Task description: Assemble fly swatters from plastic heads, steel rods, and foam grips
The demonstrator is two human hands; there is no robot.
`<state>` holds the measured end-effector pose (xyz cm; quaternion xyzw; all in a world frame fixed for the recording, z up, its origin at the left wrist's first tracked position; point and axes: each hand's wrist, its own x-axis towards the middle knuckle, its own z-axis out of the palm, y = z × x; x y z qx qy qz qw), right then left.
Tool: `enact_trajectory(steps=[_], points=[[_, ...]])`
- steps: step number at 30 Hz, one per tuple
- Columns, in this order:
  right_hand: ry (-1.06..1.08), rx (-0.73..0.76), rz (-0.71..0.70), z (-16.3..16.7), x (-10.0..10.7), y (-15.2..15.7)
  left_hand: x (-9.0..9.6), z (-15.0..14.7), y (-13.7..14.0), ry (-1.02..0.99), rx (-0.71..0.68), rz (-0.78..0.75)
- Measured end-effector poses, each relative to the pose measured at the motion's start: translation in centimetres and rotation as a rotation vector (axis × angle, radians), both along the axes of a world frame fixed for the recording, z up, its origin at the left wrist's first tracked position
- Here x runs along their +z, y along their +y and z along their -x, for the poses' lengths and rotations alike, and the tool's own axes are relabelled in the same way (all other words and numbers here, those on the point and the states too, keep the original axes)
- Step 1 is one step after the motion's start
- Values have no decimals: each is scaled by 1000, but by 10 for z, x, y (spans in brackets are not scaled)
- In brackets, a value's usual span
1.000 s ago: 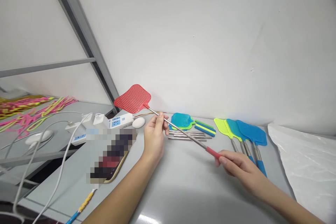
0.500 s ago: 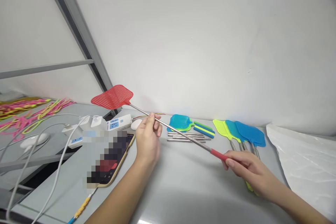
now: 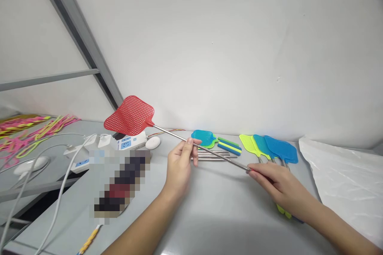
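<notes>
A fly swatter (image 3: 131, 116) with a red perforated head and a thin metal rod stretches between my hands, tilted with its head up at the left. My left hand (image 3: 181, 165) pinches the rod around its middle. My right hand (image 3: 277, 183) is closed around the red grip, most of which the fingers hide. Behind the rod lie several loose metal rods (image 3: 209, 158), a stack of blue and green swatter heads (image 3: 204, 138) and several coloured grips (image 3: 229, 146). Beyond my right hand, yellow-green, teal and blue swatters (image 3: 281, 149) lie fanned out, their handles partly covered by it.
A white plastic sheet (image 3: 347, 183) covers the table's right side. On the left are a power strip (image 3: 131, 142) with plugs and white cables, a pixelated phone (image 3: 121, 187), a round white object (image 3: 153, 142) and pink and yellow cords (image 3: 44, 133). A wall stands behind.
The swatter's head has turned to face me more fully. My left hand is further right and lower along the rod; my right hand has moved up the grip, covering more of it.
</notes>
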<state>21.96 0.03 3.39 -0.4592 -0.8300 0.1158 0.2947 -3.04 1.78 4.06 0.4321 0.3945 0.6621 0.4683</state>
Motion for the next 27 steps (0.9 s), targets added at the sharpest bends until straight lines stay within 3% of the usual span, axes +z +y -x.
enact_trajectory(steps=[4,8,14,16,20,24,27], points=[[-65,77,-120,-5,2,2,8,12,8,-160,157,-86],[-82,92,-131,-12,4,7,12,17,12,-228,246,-129],[-106,96,-86,-18,2,11,-2,1,4,-60,-25,10],[-106,106,-94,-18,2,12,-4,-2,1,-12,-57,5],[-96,130,-128,-15,3,12,4,9,6,-99,18,-60],[-107,119,-142,-15,5,11,21,28,16,-292,186,-159],[-107,99,-135,-18,6,12,24,30,18,-299,264,-202]])
